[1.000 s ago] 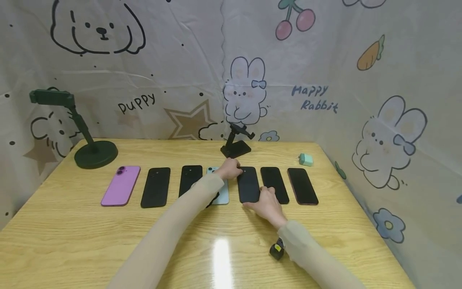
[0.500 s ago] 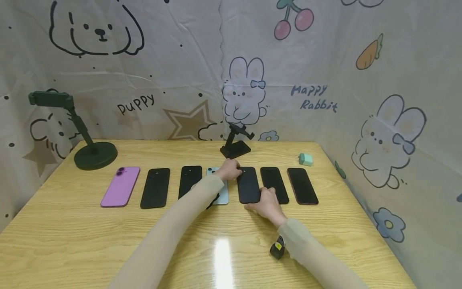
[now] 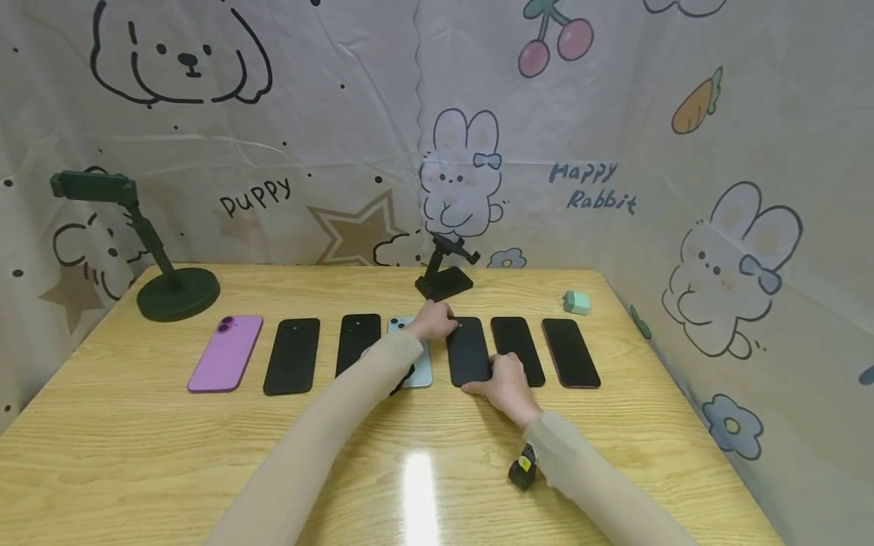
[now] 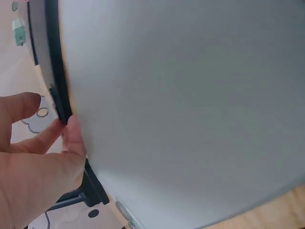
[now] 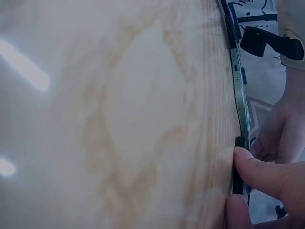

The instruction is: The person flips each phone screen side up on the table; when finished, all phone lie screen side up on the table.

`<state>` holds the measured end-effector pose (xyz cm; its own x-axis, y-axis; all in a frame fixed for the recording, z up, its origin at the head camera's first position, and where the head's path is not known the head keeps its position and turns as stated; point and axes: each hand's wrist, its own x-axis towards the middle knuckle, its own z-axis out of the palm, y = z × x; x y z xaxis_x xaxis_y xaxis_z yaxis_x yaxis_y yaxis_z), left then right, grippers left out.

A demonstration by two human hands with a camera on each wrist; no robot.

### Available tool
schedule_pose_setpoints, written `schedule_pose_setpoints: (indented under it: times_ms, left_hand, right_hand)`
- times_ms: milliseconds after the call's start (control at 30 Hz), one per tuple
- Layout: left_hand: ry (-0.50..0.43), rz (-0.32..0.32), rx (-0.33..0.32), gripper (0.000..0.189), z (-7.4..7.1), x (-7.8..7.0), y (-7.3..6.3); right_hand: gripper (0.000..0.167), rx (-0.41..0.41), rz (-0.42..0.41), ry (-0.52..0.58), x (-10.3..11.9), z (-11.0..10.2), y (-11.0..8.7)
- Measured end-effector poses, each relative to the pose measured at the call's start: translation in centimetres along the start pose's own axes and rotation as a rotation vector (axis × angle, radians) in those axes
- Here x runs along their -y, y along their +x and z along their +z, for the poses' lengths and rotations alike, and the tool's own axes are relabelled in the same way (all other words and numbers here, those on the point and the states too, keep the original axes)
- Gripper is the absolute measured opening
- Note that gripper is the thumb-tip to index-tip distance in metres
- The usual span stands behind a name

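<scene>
A dark smartphone (image 3: 469,353) lies on the table, one of several in a row. My left hand (image 3: 433,321) is at its upper left corner; in the left wrist view, fingertips (image 4: 73,129) pinch the dark phone's corner while another finger stands off it. At the lower right corner, my right hand (image 3: 508,387) grips the same phone, its thumb (image 5: 252,167) along the bottom edge and fingers by the right side. Beneath my left wrist is a pale blue phone (image 3: 422,368), partly hidden by the sleeve; it fills much of the left wrist view.
Left of the hands lie a purple phone (image 3: 225,354) and two black phones (image 3: 292,356) (image 3: 359,341). On the right are two more dark phones (image 3: 517,345) (image 3: 571,353). A black stand (image 3: 445,280), green stand (image 3: 179,292) and mint charger (image 3: 576,302) stand behind.
Both hands stay at the dark phone's corners. The right thumb has shifted very slightly; the phones keep their places, and the view tilts a little.
</scene>
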<state>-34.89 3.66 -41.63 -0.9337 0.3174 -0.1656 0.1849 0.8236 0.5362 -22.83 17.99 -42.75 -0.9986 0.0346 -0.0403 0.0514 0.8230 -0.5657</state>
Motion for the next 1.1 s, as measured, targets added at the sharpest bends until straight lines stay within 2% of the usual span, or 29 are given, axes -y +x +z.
schedule_pose_setpoints:
  times_ms: [233,300,367,400,500,533,633,667,733,833,967,1100]
  left_hand:
    - [-0.03,-0.025,0.011,0.025,-0.5,-0.1,0.1]
    - [-0.054,-0.042,0.016,0.028,-0.6,0.0,0.7]
    - [-0.072,-0.042,0.029,0.031,-0.3,0.8,2.0]
    - [-0.073,-0.027,0.02,0.029,-0.2,1.1,2.2]
    - [-0.145,0.057,0.009,0.018,1.7,4.4,5.7]
    - [-0.172,0.062,0.02,0.016,1.9,5.0,6.2]
    - [-0.281,0.025,0.041,0.021,1.9,5.5,6.4]
    - [-0.302,0.004,0.046,0.025,1.0,4.6,4.8]
    - [-0.32,-0.034,0.04,0.031,-0.3,3.1,2.3]
    - [-0.345,-0.002,0.008,0.033,-1.4,2.1,-0.3]
    - [-0.39,0.023,-0.02,0.031,-1.8,2.0,-1.5]
    - [-0.44,0.038,-0.058,0.029,-1.8,2.4,-1.5]
  right_hand:
    - [0.064,0.02,0.001,0.017,0.0,-0.2,-0.2]
    - [0.065,0.022,0.002,0.013,-0.1,-0.2,-0.2]
    - [0.066,0.016,-0.001,0.006,-0.1,-0.2,-0.2]
    - [0.066,0.013,-0.005,0.004,-0.2,-0.2,-0.2]
    - [0.069,0.009,-0.027,0.001,-0.3,-0.1,-0.3]
    - [0.07,0.01,-0.035,0.002,-0.3,-0.1,-0.3]
    - [0.071,0.02,-0.049,0.003,-0.2,0.1,-0.6]
    - [0.071,0.023,-0.05,0.006,-0.2,0.2,-0.7]
    - [0.07,0.028,-0.052,0.007,0.0,0.3,-0.9]
    - [0.07,0.03,-0.062,0.006,0.3,0.5,-1.1]
    - [0.076,0.024,-0.071,-0.004,0.6,0.5,-1.3]
    - [0.087,0.028,-0.047,-0.006,0.8,0.6,-1.2]
